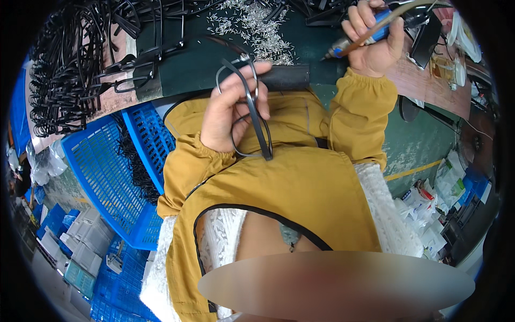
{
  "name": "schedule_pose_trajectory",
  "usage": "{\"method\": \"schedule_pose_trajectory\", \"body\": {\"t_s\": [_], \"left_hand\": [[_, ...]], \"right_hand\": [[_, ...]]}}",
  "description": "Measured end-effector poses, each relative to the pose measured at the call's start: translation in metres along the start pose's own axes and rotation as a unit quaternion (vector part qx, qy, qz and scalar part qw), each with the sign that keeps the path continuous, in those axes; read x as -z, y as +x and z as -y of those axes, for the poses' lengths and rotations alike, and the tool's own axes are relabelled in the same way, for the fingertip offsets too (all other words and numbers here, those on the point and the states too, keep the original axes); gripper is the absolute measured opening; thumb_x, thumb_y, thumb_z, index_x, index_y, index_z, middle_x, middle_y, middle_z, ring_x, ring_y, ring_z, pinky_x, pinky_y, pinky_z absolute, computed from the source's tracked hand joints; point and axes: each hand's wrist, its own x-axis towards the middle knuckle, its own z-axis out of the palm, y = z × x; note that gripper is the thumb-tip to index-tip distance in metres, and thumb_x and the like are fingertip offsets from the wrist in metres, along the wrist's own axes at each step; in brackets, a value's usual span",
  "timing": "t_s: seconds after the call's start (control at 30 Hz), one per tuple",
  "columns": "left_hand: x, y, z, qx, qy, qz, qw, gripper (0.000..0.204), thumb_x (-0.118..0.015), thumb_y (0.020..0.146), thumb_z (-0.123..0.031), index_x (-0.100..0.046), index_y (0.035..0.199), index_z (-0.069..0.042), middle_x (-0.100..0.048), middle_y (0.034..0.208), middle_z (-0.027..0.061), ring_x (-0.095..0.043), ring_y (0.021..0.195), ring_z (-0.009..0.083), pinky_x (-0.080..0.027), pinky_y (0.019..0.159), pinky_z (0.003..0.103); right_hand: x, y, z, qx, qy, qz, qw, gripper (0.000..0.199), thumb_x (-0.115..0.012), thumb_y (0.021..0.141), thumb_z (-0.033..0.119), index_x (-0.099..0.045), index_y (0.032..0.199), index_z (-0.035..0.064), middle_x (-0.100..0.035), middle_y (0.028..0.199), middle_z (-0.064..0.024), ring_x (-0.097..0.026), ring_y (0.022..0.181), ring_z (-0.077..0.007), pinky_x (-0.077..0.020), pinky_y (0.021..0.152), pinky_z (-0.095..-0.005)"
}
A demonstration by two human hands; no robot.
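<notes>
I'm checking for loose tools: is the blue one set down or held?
Held: the right hand grips the blue tool, its tip pointing left, apart from the glasses in the left hand.

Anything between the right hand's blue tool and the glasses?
No separate object visibly in between. The left hand, holding the glasses, has a fingertip sticking out toward the blue tool in the right hand. Silver pins lie on the table, apparently below.

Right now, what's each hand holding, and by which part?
Left hand: dark eyeglass frame, around the rims, exact contact unclear. Right hand: blue-and-metal handheld tool, by its blue body.
</notes>
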Motion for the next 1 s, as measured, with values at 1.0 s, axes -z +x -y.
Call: {"method": "schedule_pose_trajectory", "body": {"t_s": [1.0], "left_hand": [[-0.008,0.010,0.053,0.214,-0.077,-0.013,0.974,0.029,-0.065,0.100,-0.030,-0.058,0.125,-0.018,-0.061,0.074,0.0022,-0.057,0.058,0.0153,-0.040,0.049,0.026]], "right_hand": [[-0.031,-0.020,-0.026,0.084,-0.026,-0.141,0.986,0.035,-0.055,0.106,0.040,-0.054,0.122,0.0090,-0.046,0.075,0.0009,-0.042,0.056,-0.0088,-0.0337,0.045,-0.0229]]}}
